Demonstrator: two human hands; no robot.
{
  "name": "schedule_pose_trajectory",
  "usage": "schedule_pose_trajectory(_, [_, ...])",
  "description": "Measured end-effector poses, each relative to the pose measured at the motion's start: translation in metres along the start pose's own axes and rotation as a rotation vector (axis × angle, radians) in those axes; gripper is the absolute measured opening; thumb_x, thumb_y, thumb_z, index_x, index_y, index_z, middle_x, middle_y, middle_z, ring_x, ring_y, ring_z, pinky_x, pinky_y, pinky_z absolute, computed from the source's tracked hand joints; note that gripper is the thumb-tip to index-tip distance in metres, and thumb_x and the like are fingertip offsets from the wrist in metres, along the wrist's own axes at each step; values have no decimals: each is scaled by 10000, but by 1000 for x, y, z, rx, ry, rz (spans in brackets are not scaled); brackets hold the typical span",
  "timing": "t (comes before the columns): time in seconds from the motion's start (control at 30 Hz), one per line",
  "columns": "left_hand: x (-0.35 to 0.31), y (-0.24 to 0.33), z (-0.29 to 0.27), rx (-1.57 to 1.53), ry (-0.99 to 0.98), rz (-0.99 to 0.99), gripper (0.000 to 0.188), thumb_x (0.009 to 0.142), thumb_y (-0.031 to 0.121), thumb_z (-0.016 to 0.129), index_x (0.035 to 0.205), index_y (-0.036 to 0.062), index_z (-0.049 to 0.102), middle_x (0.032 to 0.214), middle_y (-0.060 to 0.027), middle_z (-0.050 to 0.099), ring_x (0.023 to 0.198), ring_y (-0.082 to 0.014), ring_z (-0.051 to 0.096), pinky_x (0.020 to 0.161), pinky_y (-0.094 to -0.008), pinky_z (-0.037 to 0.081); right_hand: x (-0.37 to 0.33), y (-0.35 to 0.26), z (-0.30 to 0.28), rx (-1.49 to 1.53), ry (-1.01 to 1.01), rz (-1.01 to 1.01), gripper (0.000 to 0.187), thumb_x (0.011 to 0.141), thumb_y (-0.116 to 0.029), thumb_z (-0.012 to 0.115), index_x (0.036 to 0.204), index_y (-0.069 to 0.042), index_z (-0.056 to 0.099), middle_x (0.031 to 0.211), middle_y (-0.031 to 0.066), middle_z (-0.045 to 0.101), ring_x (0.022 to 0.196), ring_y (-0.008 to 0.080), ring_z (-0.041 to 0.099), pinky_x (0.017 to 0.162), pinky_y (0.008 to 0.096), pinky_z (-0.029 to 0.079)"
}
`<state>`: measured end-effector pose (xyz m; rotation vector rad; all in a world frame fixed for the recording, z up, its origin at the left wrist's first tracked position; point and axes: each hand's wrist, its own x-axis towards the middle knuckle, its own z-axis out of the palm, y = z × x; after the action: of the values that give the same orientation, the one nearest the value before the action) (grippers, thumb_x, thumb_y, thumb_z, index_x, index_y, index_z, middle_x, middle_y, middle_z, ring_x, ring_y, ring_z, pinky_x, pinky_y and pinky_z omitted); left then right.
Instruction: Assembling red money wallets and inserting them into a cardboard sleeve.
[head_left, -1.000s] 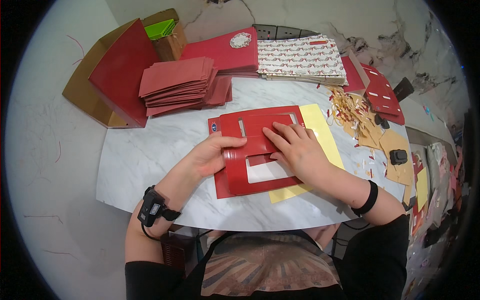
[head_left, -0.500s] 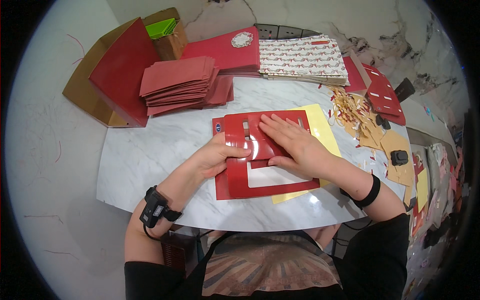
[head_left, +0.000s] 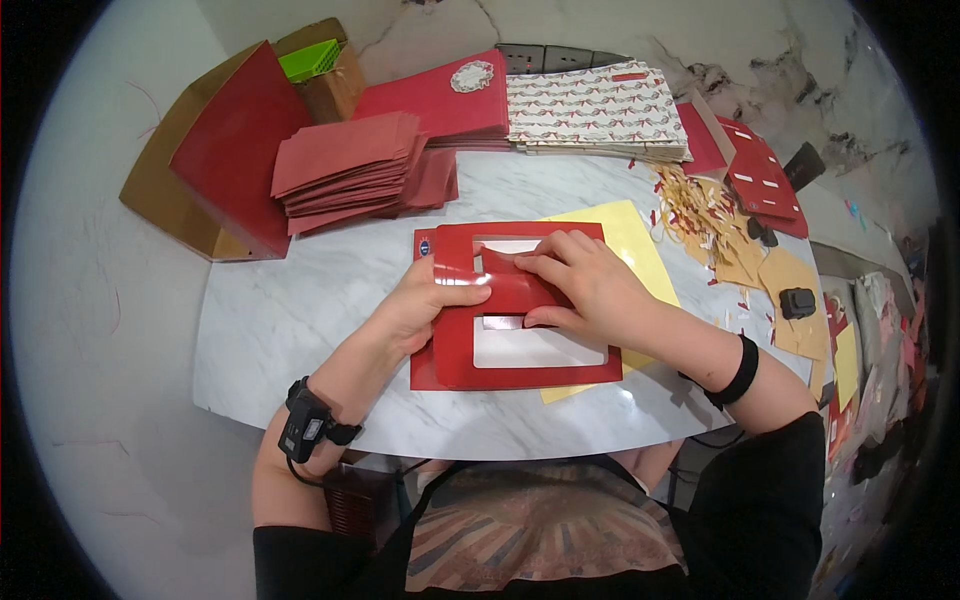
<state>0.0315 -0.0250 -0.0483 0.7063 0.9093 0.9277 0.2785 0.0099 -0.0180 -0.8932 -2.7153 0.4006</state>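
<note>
A glossy red card with cut-out windows (head_left: 455, 350) lies in front of me on the table, with white showing through its openings. Beneath it, a second red piece (head_left: 422, 372) sticks out along the left and bottom. My left hand (head_left: 412, 305) grips the left edge of the card, thumb on top and fingers hidden underneath. With bent fingers and the thumb at the lower side, my right hand (head_left: 590, 285) pinches the red strip between the two windows, which is bowed upward. A yellow sheet (head_left: 645, 275) lies partly under the card.
Stacked red envelopes (head_left: 350, 160) and a red-brown cardboard box (head_left: 235, 150) stand at the back left. Farther back are red folders (head_left: 420, 95) and patterned white sheets (head_left: 590, 110). Paper scraps (head_left: 700, 220) and a small black device (head_left: 797, 303) lie at the right on the marble-look table (head_left: 300, 330).
My right hand has gone from lying flat on the card to bent fingers pinching the strip. The upper window is now uncovered, and the card has shifted slightly left.
</note>
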Motion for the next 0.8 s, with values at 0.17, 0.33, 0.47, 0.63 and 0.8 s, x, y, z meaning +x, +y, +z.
schedule_pose_trajectory(0.17, [-5,8,7,48,34,-6,544,826,-70,702,1325,5,499,1244,-133,621,1134,-222,631,969,-391,543,4,3,4,26,-14,-9,563,791,-438,776,1166,-47,624,1164,132,553,1133,325,533,923,429,461])
schedule_pose_trajectory(0.33, [-1,11,-5,126,42,62,535,833,-36,714,1321,2,498,1244,-139,633,1079,-213,655,908,-364,560,6,8,14,24,-20,4,601,795,-493,757,1166,-40,622,1140,149,565,1120,329,540,907,435,465])
schedule_pose_trajectory(0.47, [-8,39,-8,884,494,206,512,847,118,768,1283,11,521,1219,-145,646,1055,-174,646,861,-305,521,6,14,12,-23,-80,-25,625,804,-527,732,1170,-31,631,1115,159,587,1096,328,564,884,446,471])
schedule_pose_trajectory(0.63, [-9,41,23,1406,-76,787,607,673,137,878,1212,41,616,1222,-74,624,1115,-220,595,915,-346,496,6,16,12,-8,-95,2,636,770,-513,767,1163,-29,642,1107,175,600,1071,327,589,861,467,487])
schedule_pose_trajectory(0.8, [-4,22,27,1603,-202,575,617,684,183,852,1237,41,620,1135,-132,642,1048,-320,593,931,-395,465,9,12,3,63,-166,54,653,705,-448,837,1134,4,641,1109,190,613,1063,358,608,867,461,510])
